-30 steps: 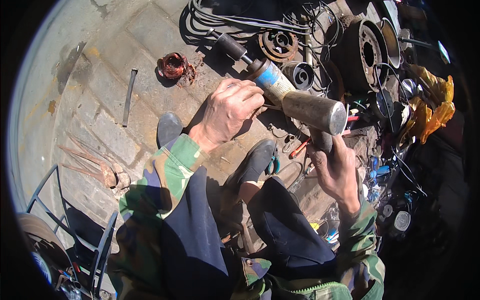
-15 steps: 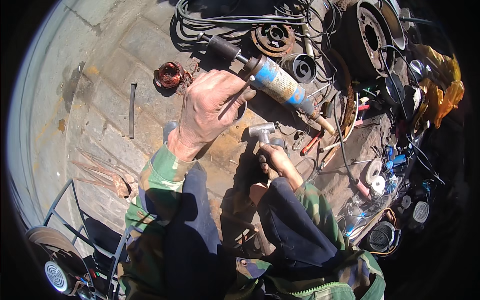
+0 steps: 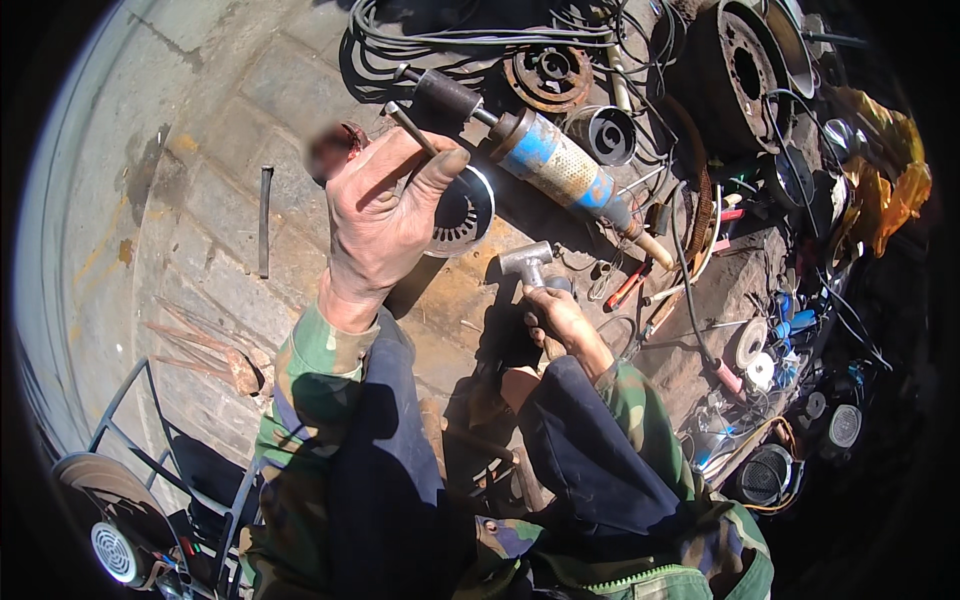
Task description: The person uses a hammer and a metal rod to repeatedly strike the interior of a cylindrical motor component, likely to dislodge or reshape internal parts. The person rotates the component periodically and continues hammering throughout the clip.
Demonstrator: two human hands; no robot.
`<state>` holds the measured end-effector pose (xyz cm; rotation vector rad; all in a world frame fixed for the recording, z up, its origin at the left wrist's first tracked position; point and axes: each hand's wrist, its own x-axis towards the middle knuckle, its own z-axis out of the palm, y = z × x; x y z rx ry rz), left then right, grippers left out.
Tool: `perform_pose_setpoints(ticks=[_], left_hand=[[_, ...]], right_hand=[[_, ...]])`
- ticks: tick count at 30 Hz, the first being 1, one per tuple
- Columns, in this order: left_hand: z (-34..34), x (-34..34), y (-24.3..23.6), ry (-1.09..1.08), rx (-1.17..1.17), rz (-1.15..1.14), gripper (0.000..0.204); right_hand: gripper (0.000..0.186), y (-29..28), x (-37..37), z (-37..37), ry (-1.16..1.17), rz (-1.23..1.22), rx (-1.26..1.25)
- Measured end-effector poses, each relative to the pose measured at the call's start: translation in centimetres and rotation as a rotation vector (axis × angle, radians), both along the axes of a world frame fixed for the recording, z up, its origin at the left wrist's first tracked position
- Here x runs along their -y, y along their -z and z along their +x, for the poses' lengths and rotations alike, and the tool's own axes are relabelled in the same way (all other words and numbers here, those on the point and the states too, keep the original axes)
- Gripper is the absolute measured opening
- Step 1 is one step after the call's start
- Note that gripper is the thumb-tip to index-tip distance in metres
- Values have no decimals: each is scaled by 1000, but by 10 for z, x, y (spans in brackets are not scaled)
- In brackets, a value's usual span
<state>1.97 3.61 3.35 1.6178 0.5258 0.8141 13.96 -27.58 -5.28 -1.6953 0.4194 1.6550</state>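
My left hand [image 3: 385,215] is raised with thumb and fingers pinched around a thin metal rod [image 3: 410,128], which slants up and left. Just right of that wrist stands a round metal stator [image 3: 460,225], its ring of slots partly hidden by the hand. In my right hand [image 3: 562,322], near the right knee, is a hammer [image 3: 526,258] with a grey metal head pointing away from me. Beyond both hands lies a blue and tan cylindrical tool [image 3: 555,160] with a dark metal end.
A dark strip [image 3: 265,222] and rusty tongs-like rods [image 3: 225,362] lie on the paving at left. Copper wire [image 3: 350,140] sits behind my left hand. Cables [image 3: 480,40], a rusty disc [image 3: 550,78] and a wheel rim [image 3: 735,75] lie farther off. Red-handled pliers [image 3: 627,286] rest at right.
My left hand has turned and shifted slightly left and toward me, tipping the rod up and left. More of the slotted stator shows. My right hand and the hammer have hardly moved.
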Motion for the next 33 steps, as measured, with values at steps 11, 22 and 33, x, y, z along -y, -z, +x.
perform_pose_setpoints(ticks=[11,22,33], left_hand=[[7,-4,12,52,-49,287,10],[12,7,49,166,10,309,12],[25,41,45,150,4,473,19]], right_hand=[[31,5,3,1,12,-5,-10],[32,-16,-5,-4,-1,-12,120],[25,-278,-34,35,-71,825,1088]])
